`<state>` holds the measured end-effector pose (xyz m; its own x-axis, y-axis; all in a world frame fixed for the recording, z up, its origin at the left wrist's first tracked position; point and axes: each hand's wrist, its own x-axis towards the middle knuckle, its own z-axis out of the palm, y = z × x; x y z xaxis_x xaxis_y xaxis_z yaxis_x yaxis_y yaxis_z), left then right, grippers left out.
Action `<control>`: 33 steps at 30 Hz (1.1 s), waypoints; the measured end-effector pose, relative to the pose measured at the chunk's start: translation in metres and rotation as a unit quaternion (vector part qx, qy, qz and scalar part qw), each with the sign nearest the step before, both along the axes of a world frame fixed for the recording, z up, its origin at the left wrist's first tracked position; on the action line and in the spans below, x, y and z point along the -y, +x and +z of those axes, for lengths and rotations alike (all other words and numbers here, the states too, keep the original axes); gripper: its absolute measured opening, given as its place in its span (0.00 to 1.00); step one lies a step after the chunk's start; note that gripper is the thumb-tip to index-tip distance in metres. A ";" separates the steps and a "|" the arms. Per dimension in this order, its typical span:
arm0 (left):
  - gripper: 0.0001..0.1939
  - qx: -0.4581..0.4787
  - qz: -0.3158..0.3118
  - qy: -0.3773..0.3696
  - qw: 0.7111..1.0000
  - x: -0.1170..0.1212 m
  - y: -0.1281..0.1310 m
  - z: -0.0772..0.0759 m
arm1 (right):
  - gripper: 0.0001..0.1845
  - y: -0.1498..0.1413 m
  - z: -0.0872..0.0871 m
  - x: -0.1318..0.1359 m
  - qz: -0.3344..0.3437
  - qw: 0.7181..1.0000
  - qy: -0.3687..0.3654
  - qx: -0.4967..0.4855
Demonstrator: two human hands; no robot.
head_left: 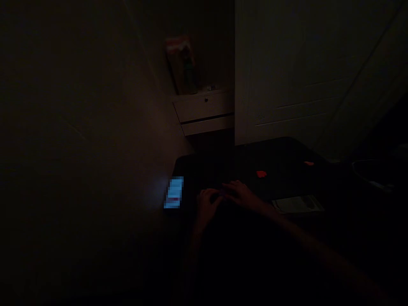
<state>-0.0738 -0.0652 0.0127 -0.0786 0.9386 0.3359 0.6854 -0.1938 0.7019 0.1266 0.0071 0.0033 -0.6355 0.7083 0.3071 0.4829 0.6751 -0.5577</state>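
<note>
The room is very dark. My left hand (207, 206) and my right hand (241, 194) meet over the dark table, fingers curled toward each other. Between their fingertips is a small purplish piece (223, 194), too dim to name. Both hands appear to pinch it from either side. Beyond my right hand lies a bright orange-red piece (261, 174), and a smaller orange-red piece (308, 163) is farther right. A lit screen, seemingly a phone (174, 192), glows left of my left hand; its display is blurred into blocks.
A flat pale printed item (298, 204) lies beneath my right forearm's side of the table (223, 165). A wall (95, 127) runs along the left. Behind stand a drawer unit (207, 109) with a bottle (190, 76) on top, and a pale panelled door (280, 76).
</note>
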 end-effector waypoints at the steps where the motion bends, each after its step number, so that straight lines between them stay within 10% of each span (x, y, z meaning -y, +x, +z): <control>1: 0.10 0.019 -0.007 -0.004 1.000 -0.001 0.001 -0.001 | 0.29 0.000 -0.003 -0.002 -0.001 1.000 -0.021 -0.023; 11: 0.17 0.249 -0.035 -0.050 0.967 -0.028 0.005 -0.005 | 0.20 -0.009 0.001 -0.001 -0.026 0.932 -0.261 -0.250; 33: 0.07 0.174 -0.002 -0.030 0.984 -0.028 0.011 -0.006 | 0.16 -0.015 0.002 0.001 -0.052 0.951 -0.208 -0.224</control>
